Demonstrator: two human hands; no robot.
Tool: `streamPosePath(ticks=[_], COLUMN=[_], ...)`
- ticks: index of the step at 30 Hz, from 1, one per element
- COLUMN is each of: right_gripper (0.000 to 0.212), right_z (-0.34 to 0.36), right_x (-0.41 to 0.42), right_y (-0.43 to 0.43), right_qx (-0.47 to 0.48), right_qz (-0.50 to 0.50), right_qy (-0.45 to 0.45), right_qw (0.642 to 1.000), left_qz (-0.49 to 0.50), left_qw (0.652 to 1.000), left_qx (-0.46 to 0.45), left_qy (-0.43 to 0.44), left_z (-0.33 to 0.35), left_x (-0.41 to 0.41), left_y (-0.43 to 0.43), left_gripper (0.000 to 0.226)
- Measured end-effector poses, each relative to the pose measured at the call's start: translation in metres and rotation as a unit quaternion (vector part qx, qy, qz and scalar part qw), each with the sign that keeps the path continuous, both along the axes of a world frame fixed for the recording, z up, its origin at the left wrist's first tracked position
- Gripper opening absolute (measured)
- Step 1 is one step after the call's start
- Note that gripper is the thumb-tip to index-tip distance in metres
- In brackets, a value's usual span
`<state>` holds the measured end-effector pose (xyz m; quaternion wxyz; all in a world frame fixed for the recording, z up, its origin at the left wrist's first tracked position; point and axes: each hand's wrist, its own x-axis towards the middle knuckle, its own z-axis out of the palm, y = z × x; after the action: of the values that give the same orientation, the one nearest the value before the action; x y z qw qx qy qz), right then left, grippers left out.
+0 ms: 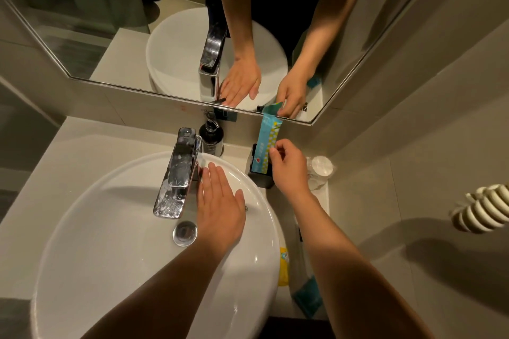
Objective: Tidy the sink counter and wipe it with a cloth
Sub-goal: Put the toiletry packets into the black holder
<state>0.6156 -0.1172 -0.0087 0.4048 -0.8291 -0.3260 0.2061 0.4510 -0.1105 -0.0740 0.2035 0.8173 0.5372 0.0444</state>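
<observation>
A round white basin (91, 228) fills the lower left, with a soap-spotted chrome tap (179, 173) over it. My left hand (220, 203) lies flat and open on the basin's back rim, just right of the tap. My right hand (289, 165) pinches a blue and yellow chequered packet (268, 140) that stands upright in a black holder (260, 173) at the back right of the counter (96, 140). No cloth is in view.
A dark pump bottle (211, 135) stands behind the tap. Clear wrapped cups (321, 168) sit in the right corner. A yellow item (283, 264) and a clear packet with blue print (307, 294) lie along the counter's right strip. The mirror (165, 22) backs the counter.
</observation>
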Motion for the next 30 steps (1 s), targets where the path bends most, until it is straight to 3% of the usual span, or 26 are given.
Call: streamPosePath(ticks=[16, 23, 27, 30], right_gripper=[0.023, 0.015, 0.014, 0.011], right_z=[-0.005, 0.007, -0.013, -0.041], right_x=[0.008, 0.02, 0.03, 0.028], right_y=[0.004, -0.035, -0.093, -0.127], right_qx=[-0.037, 0.023, -0.119, -0.242], right_qz=[-0.026, -0.117, -0.157, -0.146], right_qy=[-0.01, 0.008, -0.027, 0.0], right_qw=[0.999, 0.993, 0.98, 0.959], left_qz=[-0.003, -0.016, -0.018, -0.02], left_qw=[1.0, 1.0, 0.999, 0.999], left_qx=[-0.004, -0.002, 0.0, -0.004], left_qy=[0.011, 0.012, 0.03, 0.033], left_z=[0.0, 0.0, -0.001, 0.0], left_x=[-0.002, -0.002, -0.003, -0.003], left_y=[0.001, 0.002, 0.001, 0.0], left_gripper=[0.073, 0.072, 0.072, 0.072])
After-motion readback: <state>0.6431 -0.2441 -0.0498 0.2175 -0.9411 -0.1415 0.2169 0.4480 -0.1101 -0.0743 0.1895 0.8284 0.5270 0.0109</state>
